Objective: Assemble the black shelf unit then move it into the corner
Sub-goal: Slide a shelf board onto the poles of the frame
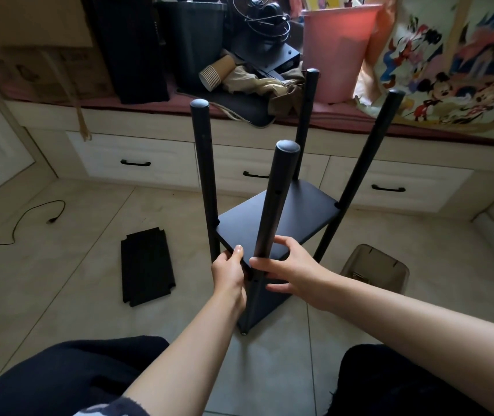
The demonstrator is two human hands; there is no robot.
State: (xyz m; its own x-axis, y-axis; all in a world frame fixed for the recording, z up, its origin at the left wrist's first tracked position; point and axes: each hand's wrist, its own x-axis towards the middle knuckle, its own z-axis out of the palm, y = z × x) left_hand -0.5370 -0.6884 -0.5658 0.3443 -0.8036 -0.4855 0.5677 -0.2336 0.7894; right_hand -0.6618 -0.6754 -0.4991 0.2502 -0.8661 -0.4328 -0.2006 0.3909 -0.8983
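Note:
The black shelf unit stands on the tiled floor with several upright black poles; the nearest pole (275, 202) rises between my hands. A black shelf board (281, 217) sits partway up the poles, and a lower board (266, 307) lies near the floor. My left hand (229, 273) grips the near corner of the upper board, thumb on top. My right hand (287, 270) holds the near pole where it meets the board, fingers curled round it.
A loose black shelf board (147, 267) lies on the floor to the left. A brown plastic box (374, 267) sits at the right. A black cable (29, 219) trails at far left. A drawer bench (137, 163) with clutter stands behind. My knees fill the bottom.

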